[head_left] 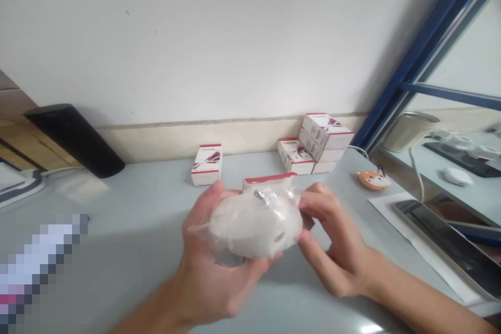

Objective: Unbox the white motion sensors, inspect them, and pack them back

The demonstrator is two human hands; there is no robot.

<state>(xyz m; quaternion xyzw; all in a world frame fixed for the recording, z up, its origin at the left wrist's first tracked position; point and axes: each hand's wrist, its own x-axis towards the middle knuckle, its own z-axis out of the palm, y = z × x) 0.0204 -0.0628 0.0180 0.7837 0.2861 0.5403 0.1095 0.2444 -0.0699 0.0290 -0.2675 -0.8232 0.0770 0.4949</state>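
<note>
Above the desk, my left hand is closed around a smooth, rounded white object in a clear plastic bag. The object has a small dark oval mark near its right end, and its exact kind does not show. My right hand grips the right end of the bagged object between thumb and fingers. Part of that grip is hidden behind the plastic. Just beyond the bag, a white box with a red edge is partly covered by it.
By the wall are a single white-and-red box and a group of similar boxes, some stacked. A black cylinder stands left. To the right are an orange animal-faced case, a dark-screened device on paper, and a blue frame.
</note>
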